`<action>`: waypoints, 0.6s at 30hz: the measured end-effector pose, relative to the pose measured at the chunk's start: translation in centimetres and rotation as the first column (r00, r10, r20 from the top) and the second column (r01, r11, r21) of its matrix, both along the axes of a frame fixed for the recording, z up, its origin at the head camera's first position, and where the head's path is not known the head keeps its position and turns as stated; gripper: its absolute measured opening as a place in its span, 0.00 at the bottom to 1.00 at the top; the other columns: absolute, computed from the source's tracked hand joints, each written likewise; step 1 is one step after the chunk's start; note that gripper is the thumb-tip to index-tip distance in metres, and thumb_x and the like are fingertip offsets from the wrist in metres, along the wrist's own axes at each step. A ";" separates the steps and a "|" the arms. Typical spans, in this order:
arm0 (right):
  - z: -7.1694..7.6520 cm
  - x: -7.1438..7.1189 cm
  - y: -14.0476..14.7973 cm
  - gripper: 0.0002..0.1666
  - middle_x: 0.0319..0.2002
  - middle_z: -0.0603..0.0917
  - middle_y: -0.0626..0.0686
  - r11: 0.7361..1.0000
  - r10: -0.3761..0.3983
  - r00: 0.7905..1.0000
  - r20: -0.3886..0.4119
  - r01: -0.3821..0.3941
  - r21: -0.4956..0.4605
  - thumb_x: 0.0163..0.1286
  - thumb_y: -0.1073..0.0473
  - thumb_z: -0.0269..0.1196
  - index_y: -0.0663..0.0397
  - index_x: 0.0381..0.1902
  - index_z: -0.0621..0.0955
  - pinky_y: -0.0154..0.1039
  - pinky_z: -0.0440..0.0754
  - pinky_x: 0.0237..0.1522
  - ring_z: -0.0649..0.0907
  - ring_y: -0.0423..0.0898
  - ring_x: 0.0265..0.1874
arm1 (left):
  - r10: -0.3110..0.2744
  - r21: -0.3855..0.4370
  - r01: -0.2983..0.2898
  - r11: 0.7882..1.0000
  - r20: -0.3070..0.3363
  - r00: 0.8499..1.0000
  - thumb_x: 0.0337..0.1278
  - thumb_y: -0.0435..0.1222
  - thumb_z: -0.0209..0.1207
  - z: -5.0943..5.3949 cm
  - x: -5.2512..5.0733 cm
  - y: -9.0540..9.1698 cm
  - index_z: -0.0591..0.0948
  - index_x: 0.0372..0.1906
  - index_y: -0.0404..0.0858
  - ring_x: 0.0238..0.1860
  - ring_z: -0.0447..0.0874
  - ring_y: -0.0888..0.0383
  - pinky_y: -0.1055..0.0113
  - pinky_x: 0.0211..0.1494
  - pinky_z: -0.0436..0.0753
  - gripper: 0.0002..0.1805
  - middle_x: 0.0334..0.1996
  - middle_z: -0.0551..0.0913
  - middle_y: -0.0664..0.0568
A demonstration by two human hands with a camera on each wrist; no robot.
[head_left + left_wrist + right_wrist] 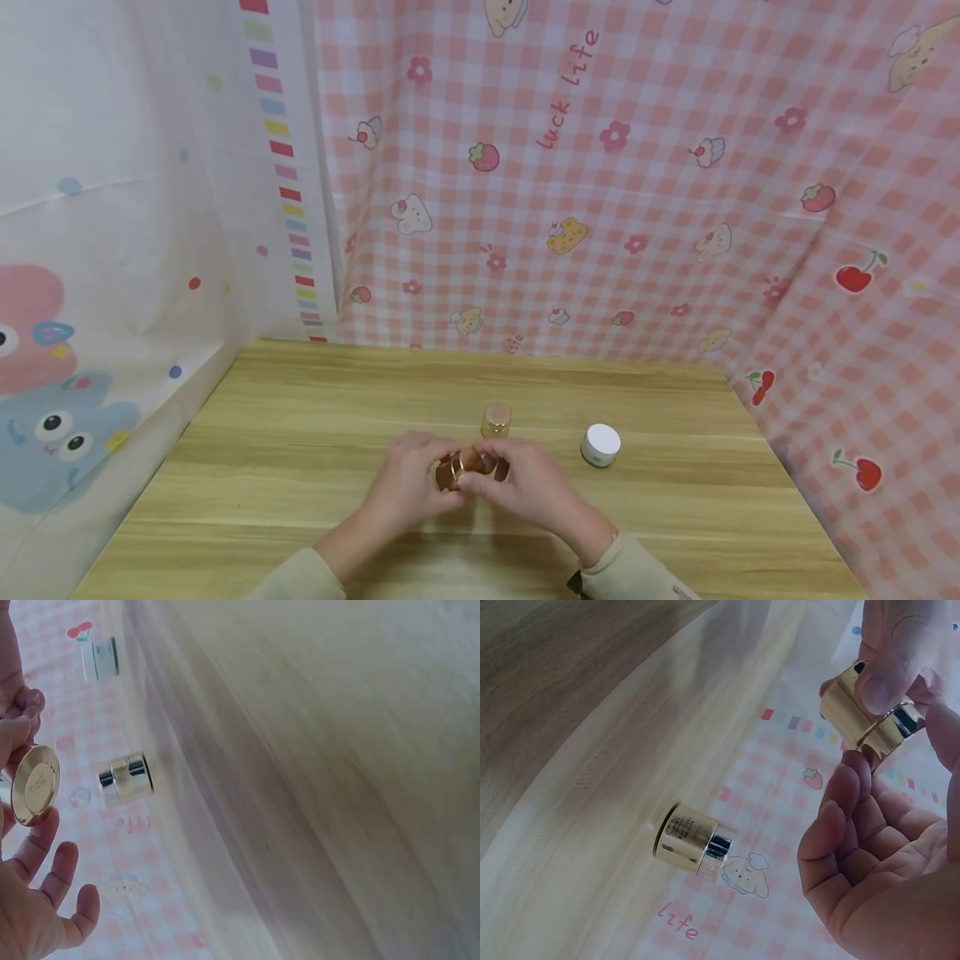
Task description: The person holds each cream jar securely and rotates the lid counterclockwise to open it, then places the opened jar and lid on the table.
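Observation:
Between both hands, above the table, a shiny gold container [447, 473] lies tilted on its side. My left hand [408, 479] grips its left end; in the right wrist view the left thumb presses on the gold container [847, 712]. My right hand [532, 487] pinches the other end with thumb and fingertips, while the right palm [900, 877] faces up, fingers bent. The left wrist view shows the container's round gold base [35, 786] with small lettering, and the lower fingers of my left hand [37, 900] spread off it.
A second gold container [497, 421] stands upright just beyond the hands. A small white-lidded jar [601, 445] stands to its right. The wooden table [300, 417] meets a pink checked cloth [525, 275] at the back and a white printed cloth at left.

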State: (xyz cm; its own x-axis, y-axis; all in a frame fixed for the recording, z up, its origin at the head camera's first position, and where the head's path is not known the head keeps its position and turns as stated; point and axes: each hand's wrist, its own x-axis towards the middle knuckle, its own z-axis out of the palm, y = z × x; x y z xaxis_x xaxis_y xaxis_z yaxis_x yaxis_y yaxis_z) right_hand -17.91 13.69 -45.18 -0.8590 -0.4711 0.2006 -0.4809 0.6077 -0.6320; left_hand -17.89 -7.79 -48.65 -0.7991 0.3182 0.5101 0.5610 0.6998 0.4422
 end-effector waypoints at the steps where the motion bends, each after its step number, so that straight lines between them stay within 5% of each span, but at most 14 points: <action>1: 0.0 0.0 0.0 0.17 0.31 0.84 0.39 1.000 0.001 1.000 0.005 -0.001 0.003 0.70 0.39 0.72 0.43 0.44 0.87 0.29 0.78 0.31 0.78 0.31 0.27 | -0.002 -0.006 0.002 1.000 0.009 1.000 0.35 0.46 0.85 0.0 0.1 0.1 0.91 0.45 0.48 0.46 0.88 0.56 0.51 0.53 0.83 0.25 0.42 0.93 0.57; 18: -0.3 0.3 -0.3 0.15 0.30 0.86 0.38 0.999 -0.041 0.998 -0.055 0.042 0.011 0.69 0.41 0.74 0.42 0.44 0.90 0.28 0.79 0.33 0.80 0.31 0.29 | -0.032 -0.031 0.034 0.999 0.063 0.998 0.42 0.43 0.83 0.3 0.7 0.3 0.90 0.47 0.47 0.59 0.89 0.46 0.38 0.66 0.79 0.23 0.46 0.94 0.58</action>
State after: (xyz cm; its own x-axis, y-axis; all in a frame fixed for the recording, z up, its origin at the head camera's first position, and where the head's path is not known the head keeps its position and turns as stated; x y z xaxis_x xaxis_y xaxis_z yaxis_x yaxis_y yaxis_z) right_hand -17.57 13.42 -45.49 -0.8655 -0.4381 0.2427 -0.4891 0.6350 -0.5979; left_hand -17.21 -7.53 -48.37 -0.8179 0.3601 0.4488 0.5559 0.6957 0.4549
